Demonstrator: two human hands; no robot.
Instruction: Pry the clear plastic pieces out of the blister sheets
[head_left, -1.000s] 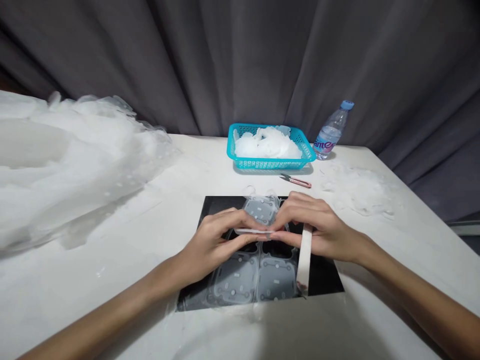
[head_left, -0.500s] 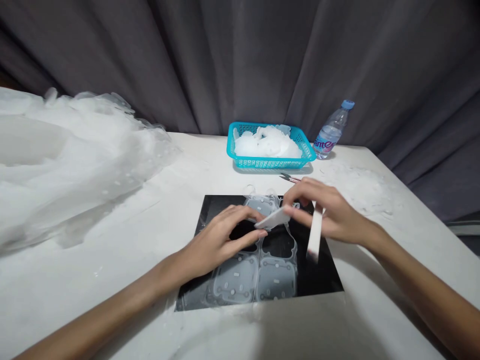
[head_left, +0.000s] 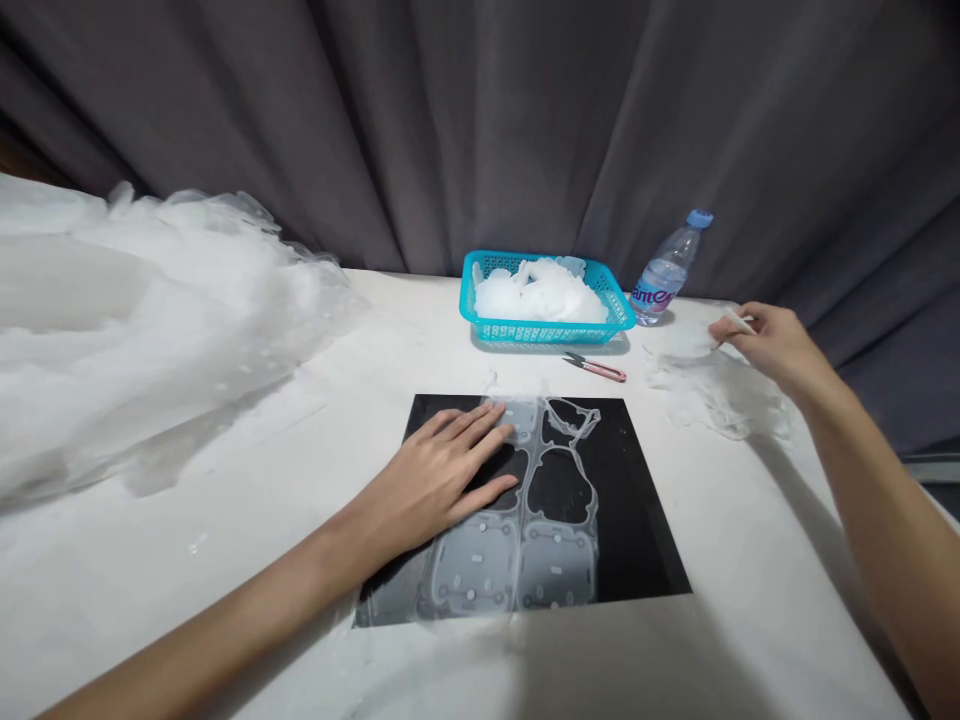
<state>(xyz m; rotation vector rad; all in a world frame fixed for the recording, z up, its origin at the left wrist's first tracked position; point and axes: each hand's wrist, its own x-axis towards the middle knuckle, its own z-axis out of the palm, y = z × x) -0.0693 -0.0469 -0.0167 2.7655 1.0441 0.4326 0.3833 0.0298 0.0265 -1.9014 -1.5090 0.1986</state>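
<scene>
My left hand (head_left: 457, 470) lies flat with fingers apart on a clear plastic sheet (head_left: 480, 560), which has rounded grey-white panels and rests on a black mat (head_left: 637, 520). Panel-shaped openings show in the sheet, and a loose thin strip curls at its upper right. Over at the right, my right hand (head_left: 765, 340) is closed around a slim white stick-like tool (head_left: 741, 320), mostly hidden by the fingers. Just past its fingertips is a thin translucent piece (head_left: 686, 340); whether the fingers still grip it is unclear. Below that hand lies a pile of thin translucent pieces (head_left: 727, 400).
Pink-handled thread snips (head_left: 596, 368) lie beyond the mat. Behind them stands a turquoise basket (head_left: 547, 330) of white translucent pieces, with a water bottle (head_left: 664, 280) beside it. A large heap of white plastic sheets (head_left: 150, 330) covers the table's left. A grey curtain (head_left: 420, 130) hangs behind.
My right hand has moved right, from the mat to the pile, carrying the white tool. The white panel between both hands has left the mat. My left hand has flattened onto the sheet.
</scene>
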